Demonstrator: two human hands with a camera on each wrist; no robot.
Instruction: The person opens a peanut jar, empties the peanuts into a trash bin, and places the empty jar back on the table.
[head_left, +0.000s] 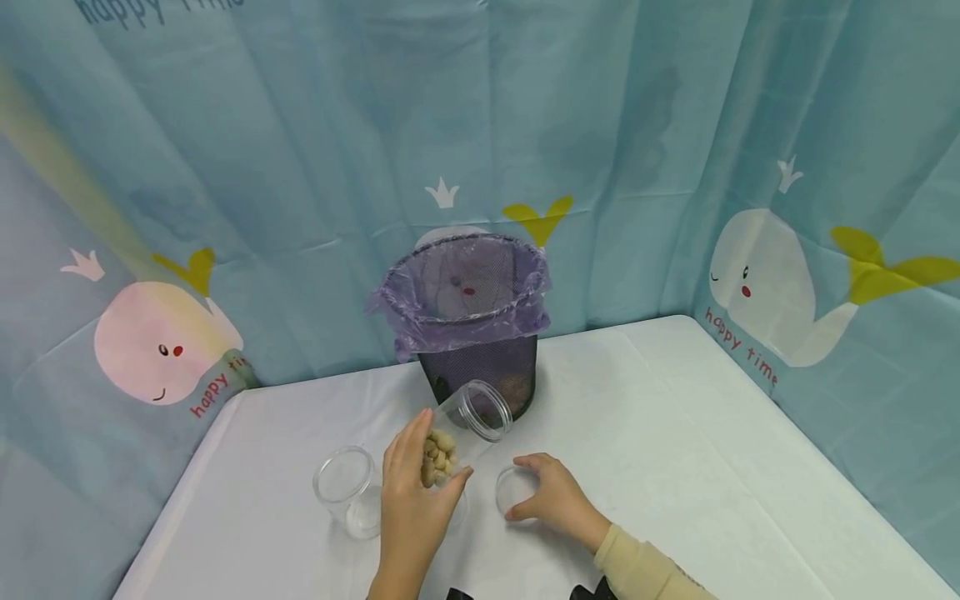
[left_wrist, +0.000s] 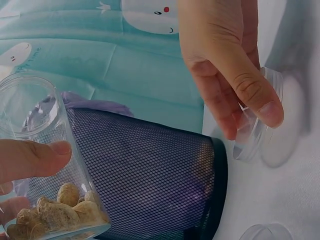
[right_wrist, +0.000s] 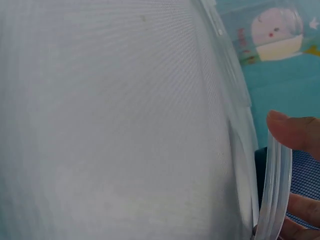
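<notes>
My left hand [head_left: 412, 492] grips a clear plastic jar [head_left: 463, 417] above the table, its open mouth tilted up to the right. Peanuts in their shells [left_wrist: 60, 212] lie at the bottom of this jar. To the right, my right hand [head_left: 558, 500] holds a clear round lid [left_wrist: 255, 120] by its rim, between thumb and fingers, close to the tabletop. The right wrist view shows the lid [right_wrist: 276, 190] edge-on beside the thumb. A second clear jar [head_left: 345, 483] without a lid stands left of my left hand, partly hidden by it.
Behind the jars stands a black mesh bin [head_left: 480, 362] lined with a purple plastic bag [head_left: 465, 333]. A white cloth [head_left: 675, 442] covers the table. Blue curtains [head_left: 300, 167] with printed whales hang at the back and both sides.
</notes>
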